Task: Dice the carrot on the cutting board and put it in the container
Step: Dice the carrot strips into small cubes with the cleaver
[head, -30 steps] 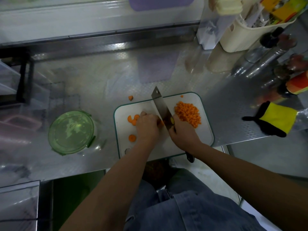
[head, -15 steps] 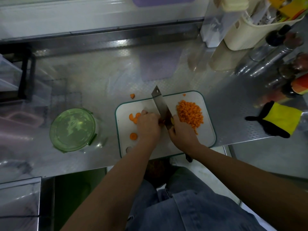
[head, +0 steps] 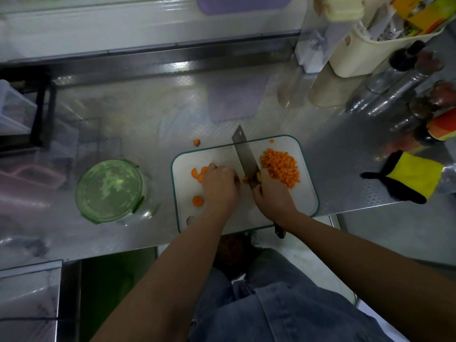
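Observation:
A white cutting board (head: 306, 193) with a green rim lies on the steel counter. My right hand (head: 271, 193) grips the handle of a cleaver (head: 244, 156), its blade down on the board's middle. My left hand (head: 218, 186) has curled fingers that hold a small carrot piece (head: 245, 179) against the blade. A pile of diced carrot (head: 281, 166) lies right of the blade. Carrot slices (head: 197, 174) lie left of my left hand, one more slice (head: 197, 200) nearer me. A round glass container with a green lid (head: 109, 190) stands left of the board.
One carrot bit (head: 196, 142) lies on the counter beyond the board. A yellow and black glove (head: 414, 180) sits at the right counter edge. Bottles (head: 404, 77) and a cream basket (head: 362, 50) crowd the back right. Clear bins (head: 14, 109) stand at the left.
Both hands stay at the blade, which shifts only slightly on the board. The diced pile and slices lie as before.

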